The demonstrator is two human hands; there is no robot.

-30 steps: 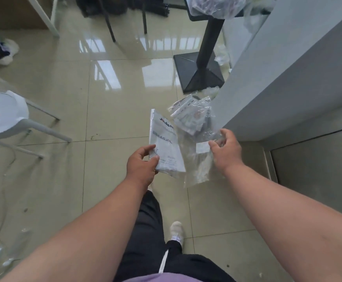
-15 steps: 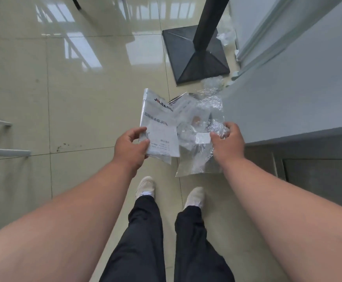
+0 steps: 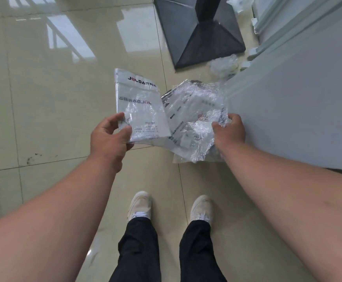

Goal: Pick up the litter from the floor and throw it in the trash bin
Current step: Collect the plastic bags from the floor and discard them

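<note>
Our left hand (image 3: 109, 139) pinches a flat, glossy white printed bag (image 3: 141, 110); our right hand (image 3: 230, 132) grips crinkled clear wrappers (image 3: 196, 123), both above the shiny tile floor (image 3: 43, 98). Our view has tilted downward since earlier.

At 12 to 1 o'clock you have a black pedestal base (image 3: 201, 35) standing on the glossy beige tile floor (image 3: 43, 88), its post running out of the top edge. At 3 o'clock a pale grey counter (image 3: 300, 102) fills the right side. At 6 o'clock 2 white shoes (image 3: 140, 206) and black trousers (image 3: 139, 251) show below you.
</note>
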